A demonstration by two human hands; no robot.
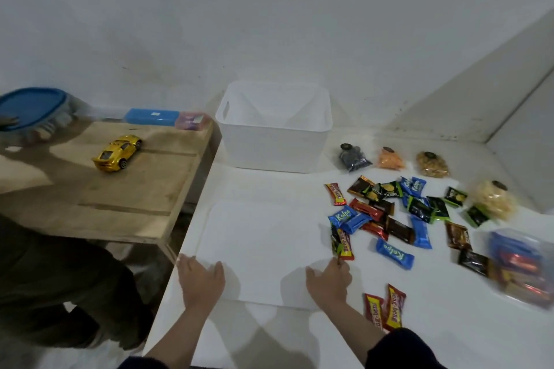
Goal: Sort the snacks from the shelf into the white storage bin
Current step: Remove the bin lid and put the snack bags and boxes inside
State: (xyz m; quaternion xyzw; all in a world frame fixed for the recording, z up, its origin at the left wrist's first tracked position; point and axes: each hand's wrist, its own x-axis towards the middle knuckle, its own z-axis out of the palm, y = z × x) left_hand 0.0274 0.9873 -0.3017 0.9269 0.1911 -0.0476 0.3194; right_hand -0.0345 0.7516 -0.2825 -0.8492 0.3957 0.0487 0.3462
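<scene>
Snacks (398, 213) lie scattered over the right half of the frame on a white table (269, 332), well apart from the wall behind. Largest of all, that table fills the lower middle and right, and a wooden table (126, 198) stands beside it at the left. At upper centre the white storage bin (272, 147) sits upright on the white table near the wall, its inside showing nothing but white walls. A flat white lid (263, 246) lies in front of the bin, in the middle of the frame. At the far left a clear container with a blue lid (33, 105) rests on the wooden table, blurred. A clear bag of wrapped bars (521, 266) lies at the right edge, also blurred. Four small clear bags of loose snacks line the upper right: a dark one (353, 159), an orange one (389, 159), a brown one (431, 165) and a pale one (494, 198). A yellow toy car (118, 153) stands on the wooden table, with a blue box (151, 116) behind it. Two red-and-yellow bars (385, 308) lie at the lower right. The left hand (202, 278) rests flat, fingers spread, on the lid's near left corner. The right hand (329, 278) rests at the lid's near right corner, its fingertips touching a red-and-yellow wrapper (344, 244); I cannot tell whether it pinches it.
</scene>
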